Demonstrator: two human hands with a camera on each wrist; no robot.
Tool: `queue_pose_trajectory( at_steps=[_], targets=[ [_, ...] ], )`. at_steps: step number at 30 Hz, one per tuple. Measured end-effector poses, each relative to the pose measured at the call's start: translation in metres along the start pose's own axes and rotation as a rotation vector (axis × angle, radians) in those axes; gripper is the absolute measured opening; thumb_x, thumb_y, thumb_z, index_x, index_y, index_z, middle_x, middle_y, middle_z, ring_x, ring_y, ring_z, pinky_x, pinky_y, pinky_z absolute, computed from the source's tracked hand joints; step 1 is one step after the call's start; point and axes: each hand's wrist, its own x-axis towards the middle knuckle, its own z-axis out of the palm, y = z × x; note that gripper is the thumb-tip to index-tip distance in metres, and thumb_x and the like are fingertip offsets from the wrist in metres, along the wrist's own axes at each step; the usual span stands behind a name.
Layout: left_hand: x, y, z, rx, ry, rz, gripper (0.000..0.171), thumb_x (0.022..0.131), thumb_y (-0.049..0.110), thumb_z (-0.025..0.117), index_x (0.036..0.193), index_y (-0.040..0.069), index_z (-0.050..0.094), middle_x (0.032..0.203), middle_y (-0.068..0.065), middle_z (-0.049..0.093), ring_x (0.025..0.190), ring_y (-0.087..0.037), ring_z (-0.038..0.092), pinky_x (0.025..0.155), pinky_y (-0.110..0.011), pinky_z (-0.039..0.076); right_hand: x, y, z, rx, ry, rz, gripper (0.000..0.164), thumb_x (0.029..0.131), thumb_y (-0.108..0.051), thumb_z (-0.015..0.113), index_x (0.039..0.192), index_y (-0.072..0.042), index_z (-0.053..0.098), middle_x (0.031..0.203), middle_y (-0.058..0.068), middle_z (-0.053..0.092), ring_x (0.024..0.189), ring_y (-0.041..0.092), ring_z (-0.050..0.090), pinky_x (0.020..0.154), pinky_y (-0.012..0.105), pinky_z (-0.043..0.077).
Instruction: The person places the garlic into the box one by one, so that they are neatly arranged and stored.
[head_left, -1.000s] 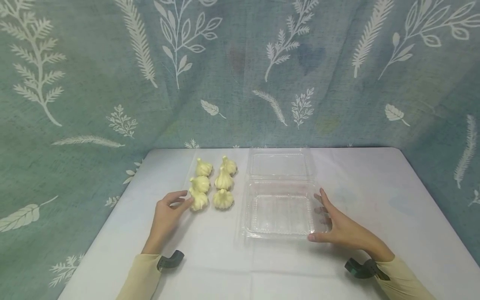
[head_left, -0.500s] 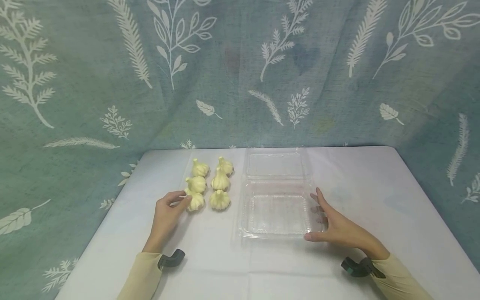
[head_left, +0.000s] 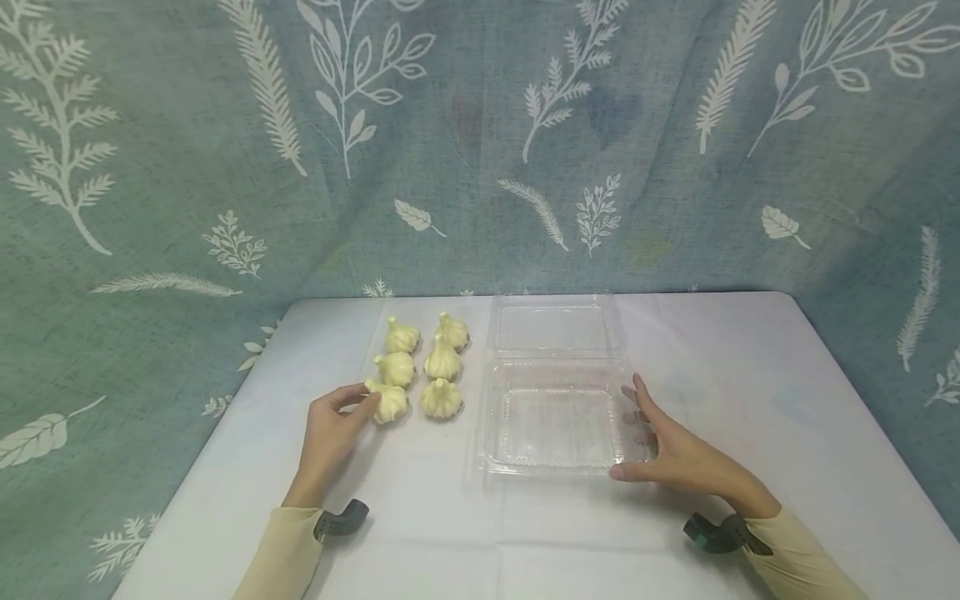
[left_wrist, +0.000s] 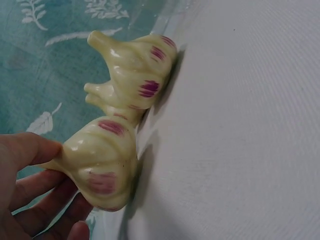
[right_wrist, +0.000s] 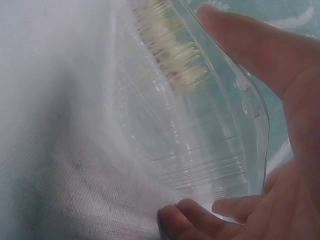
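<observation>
Left hand (head_left: 335,427) pinches one of six garlic bulbs (head_left: 390,404), right hand (head_left: 678,455) grips one clear container (head_left: 558,425) (lid (head_left: 555,327) laid back).

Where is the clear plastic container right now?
In the head view, the container sits on the table, right of the garlic bulbs, touching the right hand.

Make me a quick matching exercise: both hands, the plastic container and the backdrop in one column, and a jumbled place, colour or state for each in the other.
1. Left hand
2. Right hand
3. Clear container
4. Backdrop

A. Blue-green with white leaf patterns
B. Open, with its lid folded back
C. Pinching a garlic bulb by its stem
D. At the clear container's right side

Pairs: 1-C; 2-D; 3-B; 4-A
</observation>
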Motion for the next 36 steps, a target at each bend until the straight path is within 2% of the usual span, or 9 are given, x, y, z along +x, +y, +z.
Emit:
queue_pose_trajectory(
  at_steps=[5, 9, 13, 15, 18, 20, 22, 26, 36],
  targets=[
    [-0.003, 0.006, -0.004, 0.010, 0.008, 0.000, 0.046, 0.098, 0.042, 0.069, 0.127, 0.006, 0.071, 0.131, -0.019, 0.071, 0.112, -0.033, 0.068, 0.084, -0.026, 0.052, 0.000, 0.000, 0.000, 0.005, 0.000, -0.002, 0.137, 0.082, -0.036, 0.088, 0.163, -0.007, -0.019, 0.174, 0.023, 0.006, 0.153, 0.057, 0.021, 0.117, 0.069, 0.034],
    [-0.007, 0.013, -0.006, 0.010, 0.019, 0.021, 0.047, 0.099, 0.043, 0.069, 0.127, 0.006, 0.071, 0.129, -0.018, 0.072, 0.110, -0.030, 0.067, 0.080, -0.023, 0.050, 0.000, 0.000, 0.000, -0.001, -0.002, -0.004, 0.137, 0.082, -0.036, 0.088, 0.163, -0.006, -0.019, 0.173, 0.024, 0.006, 0.152, 0.057, 0.023, 0.117, 0.069, 0.035],
    [-0.009, 0.018, -0.007, 0.011, 0.027, 0.058, 0.047, 0.099, 0.042, 0.068, 0.127, 0.003, 0.070, 0.130, -0.018, 0.072, 0.117, -0.030, 0.067, 0.084, -0.021, 0.050, 0.001, 0.000, 0.001, -0.009, 0.001, 0.001, 0.137, 0.082, -0.036, 0.088, 0.162, -0.005, -0.019, 0.173, 0.024, 0.006, 0.153, 0.058, 0.021, 0.118, 0.069, 0.033],
    [-0.010, 0.022, -0.007, 0.004, 0.024, 0.073, 0.047, 0.100, 0.040, 0.068, 0.127, 0.002, 0.070, 0.131, -0.018, 0.071, 0.122, -0.031, 0.066, 0.090, -0.026, 0.053, 0.001, 0.000, 0.001, -0.009, 0.001, 0.003, 0.138, 0.082, -0.036, 0.088, 0.162, -0.006, -0.019, 0.173, 0.024, 0.006, 0.153, 0.057, 0.019, 0.118, 0.070, 0.032],
    [-0.012, 0.026, -0.007, -0.024, 0.013, 0.094, 0.047, 0.100, 0.039, 0.068, 0.127, 0.000, 0.069, 0.133, -0.020, 0.070, 0.126, -0.034, 0.064, 0.100, -0.043, 0.057, 0.001, 0.001, 0.001, -0.011, -0.001, 0.004, 0.138, 0.082, -0.037, 0.088, 0.162, -0.006, -0.020, 0.174, 0.023, 0.006, 0.154, 0.057, 0.019, 0.119, 0.070, 0.031],
    [-0.013, 0.029, -0.007, -0.051, 0.007, 0.113, 0.047, 0.100, 0.038, 0.068, 0.126, -0.001, 0.069, 0.132, -0.022, 0.069, 0.129, -0.037, 0.062, 0.108, -0.055, 0.052, 0.001, 0.000, 0.001, -0.008, -0.003, 0.006, 0.138, 0.082, -0.037, 0.088, 0.162, -0.007, -0.020, 0.174, 0.023, 0.006, 0.154, 0.057, 0.019, 0.118, 0.070, 0.031],
    [-0.014, 0.031, -0.007, -0.074, 0.006, 0.135, 0.045, 0.100, 0.036, 0.069, 0.125, -0.002, 0.069, 0.131, -0.024, 0.069, 0.130, -0.040, 0.061, 0.113, -0.062, 0.045, 0.001, 0.000, 0.001, -0.008, -0.005, 0.008, 0.138, 0.082, -0.037, 0.088, 0.162, -0.008, -0.020, 0.174, 0.023, 0.005, 0.154, 0.057, 0.019, 0.118, 0.070, 0.032],
    [-0.015, 0.035, -0.007, -0.103, 0.016, 0.179, 0.041, 0.099, 0.032, 0.071, 0.123, -0.002, 0.069, 0.127, -0.024, 0.071, 0.129, -0.041, 0.061, 0.118, -0.066, 0.037, 0.001, -0.001, 0.001, -0.015, -0.005, 0.009, 0.138, 0.082, -0.038, 0.087, 0.163, -0.007, -0.020, 0.174, 0.024, 0.005, 0.153, 0.057, 0.022, 0.117, 0.069, 0.034],
    [-0.018, 0.046, -0.004, -0.112, 0.009, 0.232, 0.039, 0.099, 0.030, 0.072, 0.122, -0.001, 0.069, 0.126, -0.023, 0.071, 0.127, -0.041, 0.063, 0.117, -0.067, 0.037, 0.001, -0.001, 0.001, -0.010, -0.004, 0.017, 0.138, 0.082, -0.039, 0.087, 0.163, -0.008, -0.019, 0.174, 0.022, 0.006, 0.152, 0.056, 0.025, 0.117, 0.068, 0.036]
  ],
)
